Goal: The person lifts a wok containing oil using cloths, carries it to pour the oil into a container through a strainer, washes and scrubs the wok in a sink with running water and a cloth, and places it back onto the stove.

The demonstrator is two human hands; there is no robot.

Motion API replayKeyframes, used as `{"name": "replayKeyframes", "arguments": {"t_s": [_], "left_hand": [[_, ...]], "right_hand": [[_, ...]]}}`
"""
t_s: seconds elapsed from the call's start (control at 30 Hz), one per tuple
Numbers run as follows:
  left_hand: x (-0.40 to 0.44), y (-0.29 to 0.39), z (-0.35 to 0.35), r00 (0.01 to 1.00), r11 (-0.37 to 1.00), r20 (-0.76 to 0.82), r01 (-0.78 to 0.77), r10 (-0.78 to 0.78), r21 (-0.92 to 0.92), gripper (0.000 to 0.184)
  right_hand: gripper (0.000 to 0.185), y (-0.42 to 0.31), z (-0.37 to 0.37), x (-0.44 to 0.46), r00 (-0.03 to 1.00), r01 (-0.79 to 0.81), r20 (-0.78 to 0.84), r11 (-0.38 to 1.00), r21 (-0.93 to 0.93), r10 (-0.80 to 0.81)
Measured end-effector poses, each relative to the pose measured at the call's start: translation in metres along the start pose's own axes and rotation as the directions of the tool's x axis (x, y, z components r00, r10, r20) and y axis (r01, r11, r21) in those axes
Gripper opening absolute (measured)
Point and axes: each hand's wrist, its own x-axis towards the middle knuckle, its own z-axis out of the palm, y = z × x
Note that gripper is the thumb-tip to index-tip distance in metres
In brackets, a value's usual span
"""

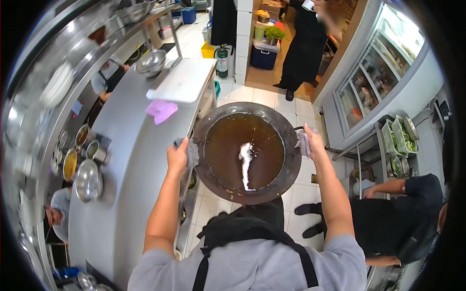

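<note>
A large dark wok (204, 182) hangs level in front of my body, held up between both hands. Brown liquid (223, 145), probably oil or broth, fills much of it, with a bright white glare and small bubbles on its surface. My left hand (177, 156) is closed round the wok's left side through a grey cloth (192, 154). On the right, my right hand (313, 140) grips the other handle (298, 128) with a second grey cloth (303, 143) folded against it.
A long steel counter (131, 194) runs along my left, bearing a white cutting board (182, 80), a purple cloth (161, 111) and steel bowls (89, 180). One person in black (306, 48) stands in the doorway ahead, another (388, 213) close on my right. A glass-door fridge (374, 72) stands front right.
</note>
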Motion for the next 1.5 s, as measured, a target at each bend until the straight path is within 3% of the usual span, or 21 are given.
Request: {"name": "replayKeyframes", "arguments": {"t_s": [0.13, 0.2, 0.3, 0.47, 0.57, 0.63, 0.73, 0.87, 0.9, 1.0, 1.13, 1.2, 1.23, 1.27, 1.33, 1.37, 1.4, 1.43, 1.47, 1.5], "left_hand": [[0.069, 0.003, 0.042, 0.998, 0.993, -0.037, 0.046, -0.051, -0.108, 0.022], [0.098, 0.011, 0.067, 0.982, 0.996, -0.19, -0.002, -0.015, -0.089, 0.019], [0.147, 0.007, 0.091, 0.984, 0.979, -0.179, -0.054, 0.019, -0.196, 0.022], [0.231, 0.004, 0.13, 0.944, 0.963, -0.328, -0.119, 0.034, -0.242, 0.026], [0.277, 0.027, 0.163, 0.946, 0.952, -0.321, -0.066, -0.035, -0.299, 0.026], [0.305, 0.047, 0.179, 0.923, 0.995, -0.377, 0.046, -0.077, -0.09, 0.028], [0.374, 0.036, 0.185, 0.949, 0.994, -0.316, -0.035, 0.002, -0.099, 0.031], [0.447, 0.047, 0.2, 0.934, 0.995, -0.358, -0.032, -0.004, -0.095, 0.03], [0.464, 0.047, 0.203, 0.93, 0.996, -0.368, -0.03, -0.004, -0.086, 0.03], [0.52, 0.05, 0.212, 0.896, 0.994, -0.442, -0.07, 0.027, -0.082, 0.028], [0.566, 0.06, 0.241, 0.852, 0.99, -0.524, -0.074, -0.002, -0.124, 0.026], [0.609, 0.075, 0.252, 0.829, 0.989, -0.559, -0.108, 0.034, -0.101, 0.026], [0.62, 0.078, 0.256, 0.814, 0.987, -0.578, -0.133, 0.055, -0.094, 0.026], [0.619, 0.07, 0.261, 0.736, 0.99, -0.676, -0.104, 0.014, -0.092, 0.027], [0.631, 0.066, 0.265, 0.595, 0.99, -0.803, -0.089, -0.033, -0.107, 0.029], [0.63, 0.068, 0.265, 0.708, 0.969, -0.703, -0.119, -0.07, -0.216, 0.036], [0.622, 0.069, 0.263, 0.787, 0.936, -0.612, -0.152, -0.081, -0.319, 0.044], [0.647, 0.088, 0.292, 0.59, 0.999, -0.807, 0.029, -0.029, -0.014, 0.056], [0.67, 0.071, 0.296, 0.606, 0.996, -0.795, 0.082, -0.021, 0.037, 0.06], [0.677, 0.053, 0.275, 0.61, 0.986, -0.792, 0.141, -0.021, 0.083, 0.064]], "right_hand": [[0.035, -0.018, 0.017, 0.103, 1.0, -0.013, 0.007, 0.999, -0.036, 0.013], [0.032, -0.028, 0.028, 0.149, 0.997, 0.008, 0.081, 0.999, 0.032, -0.011], [0.03, -0.061, 0.049, 0.216, 0.999, 0.049, 0.005, 0.996, -0.079, -0.048], [0.031, -0.111, 0.085, 0.339, 0.99, 0.046, 0.137, 0.989, -0.14, -0.026], [0.033, -0.131, 0.11, 0.416, 0.982, 0.083, 0.179, 0.987, -0.135, -0.058], [0.034, -0.144, 0.123, 0.452, 0.981, 0.045, 0.193, 0.989, -0.14, -0.018], [0.033, -0.161, 0.149, 0.511, 0.98, 0.028, 0.2, 0.991, -0.135, -0.001], [0.032, -0.181, 0.188, 0.586, 0.984, 0.052, 0.174, 0.983, -0.178, -0.021], [0.029, -0.187, 0.195, 0.604, 0.971, 0.058, 0.237, 0.986, -0.154, -0.02], [0.029, -0.202, 0.234, 0.66, 0.972, 0.05, 0.234, 0.984, -0.17, -0.01], [0.028, -0.217, 0.281, 0.755, 0.921, 0.046, 0.388, 0.982, -0.183, 0.03], [0.027, -0.235, 0.314, 0.8, 0.89, 0.093, 0.455, 0.988, -0.119, -0.029], [0.028, -0.238, 0.33, 0.815, 0.902, 0.078, 0.432, 0.978, -0.191, 0.013], [0.028, -0.241, 0.342, 0.827, 0.913, 0.056, 0.403, 0.961, -0.271, 0.061], [0.025, -0.247, 0.371, 0.863, 0.845, 0.048, 0.533, 0.985, -0.166, 0.049], [0.023, -0.248, 0.391, 0.885, 0.786, -0.008, 0.616, 0.997, -0.079, 0.056], [0.02, -0.251, 0.423, 0.905, 0.664, 0.022, 0.726, 0.966, -0.258, 0.179], [0.019, -0.262, 0.421, 0.901, 0.678, -0.138, 0.716, 0.985, -0.101, 0.169], [0.021, -0.248, 0.43, 0.963, 0.452, -0.162, 0.857, 0.967, -0.195, 0.248], [0.024, -0.257, 0.456, 0.947, 0.538, -0.039, 0.82, 0.978, -0.205, 0.193]]}}
